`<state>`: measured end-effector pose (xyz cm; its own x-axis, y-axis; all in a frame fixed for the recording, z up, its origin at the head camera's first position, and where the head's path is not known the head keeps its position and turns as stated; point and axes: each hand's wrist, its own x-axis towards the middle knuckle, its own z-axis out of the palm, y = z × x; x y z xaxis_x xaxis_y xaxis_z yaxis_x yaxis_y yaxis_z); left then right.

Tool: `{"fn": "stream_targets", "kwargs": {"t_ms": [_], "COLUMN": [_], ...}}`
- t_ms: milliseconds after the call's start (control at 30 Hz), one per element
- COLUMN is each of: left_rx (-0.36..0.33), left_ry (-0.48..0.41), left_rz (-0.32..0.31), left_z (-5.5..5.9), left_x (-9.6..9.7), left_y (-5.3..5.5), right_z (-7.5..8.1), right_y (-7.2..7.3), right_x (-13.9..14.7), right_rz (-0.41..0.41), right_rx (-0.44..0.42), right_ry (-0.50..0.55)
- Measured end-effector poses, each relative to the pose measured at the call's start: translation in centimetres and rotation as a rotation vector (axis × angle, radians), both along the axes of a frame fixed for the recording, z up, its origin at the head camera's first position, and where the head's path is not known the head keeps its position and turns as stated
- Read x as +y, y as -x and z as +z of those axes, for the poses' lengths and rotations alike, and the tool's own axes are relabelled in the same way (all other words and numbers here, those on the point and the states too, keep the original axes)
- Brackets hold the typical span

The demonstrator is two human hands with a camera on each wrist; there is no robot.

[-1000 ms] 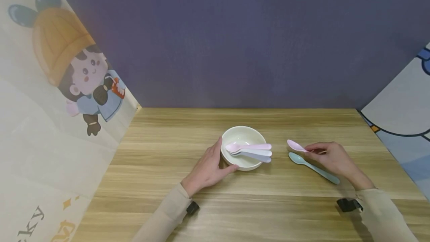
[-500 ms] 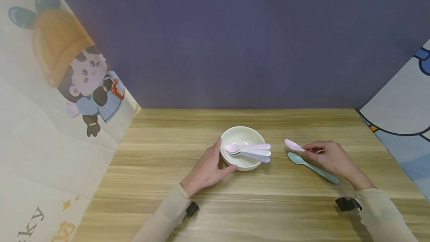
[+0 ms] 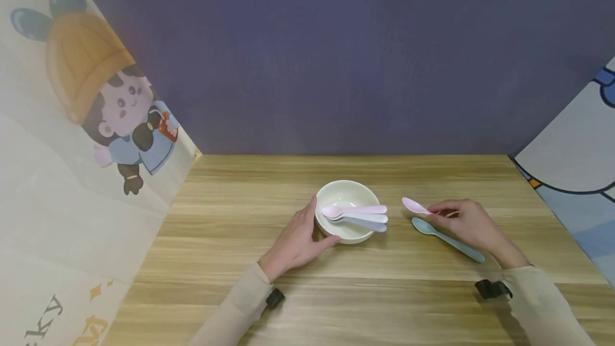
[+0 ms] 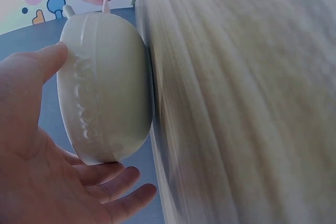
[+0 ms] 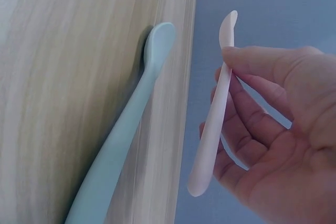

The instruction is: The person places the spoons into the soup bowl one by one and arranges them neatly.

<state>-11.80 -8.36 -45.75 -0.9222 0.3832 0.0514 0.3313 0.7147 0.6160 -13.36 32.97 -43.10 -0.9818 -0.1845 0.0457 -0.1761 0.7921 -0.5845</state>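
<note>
My left hand holds the left side of a white bowl, thumb at the near rim and fingers along its outer wall. Inside the bowl lean a pink spoon, a white spoon and a greyish-lavender spoon, handles over the right rim. Between thumb and fingers, my right hand pinches another pink spoon near the base of its head, handle hanging down in the right wrist view. Below that hand, a pale teal spoon lies slantwise on the wooden table.
The wood-grain table ends at a dark blue panel at the back. White panels with cartoon prints stand at left and right. A black strap piece shows at the left sleeve.
My right hand has moved slightly left with the pink spoon, bringing its head nearer the bowl. The left hand, the bowl and the teal spoon stay in place.
</note>
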Motion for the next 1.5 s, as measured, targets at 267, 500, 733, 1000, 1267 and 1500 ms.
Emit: {"fn": "stream_targets", "kwargs": {"t_ms": [267, 500, 733, 1000, 1267, 1500], "left_rx": [-0.005, -0.003, -0.009, -0.005, -0.003, 0.003], "left_ry": [-0.003, 0.001, 0.003, 0.01, 0.005, 0.011], "left_rz": [-0.002, -0.003, 0.003, 0.002, 0.005, -0.001], "left_z": [0.0, 0.1, 0.0, -0.1, 0.0, -0.1], "left_x": [0.0, -0.1, -0.1, -0.1, -0.1, -0.1], "left_y": [0.0, 0.0, 0.0, 0.0, 0.0, -0.1], "right_z": [0.2, 0.6, 0.7, 0.9, 1.5, 1.7], "right_y": [0.2, 0.3, 0.8, 1.0, 1.3, 1.4], "right_x": [-0.3, -0.7, -1.2, -1.7, -2.1, -2.6], "right_rz": [0.014, 0.02, 0.039, 0.057, 0.068, 0.071], "right_rx": [0.005, 0.013, 0.017, 0.021, 0.014, 0.005], "right_ry": [-0.001, 0.001, 0.013, 0.028, 0.024, 0.012]}}
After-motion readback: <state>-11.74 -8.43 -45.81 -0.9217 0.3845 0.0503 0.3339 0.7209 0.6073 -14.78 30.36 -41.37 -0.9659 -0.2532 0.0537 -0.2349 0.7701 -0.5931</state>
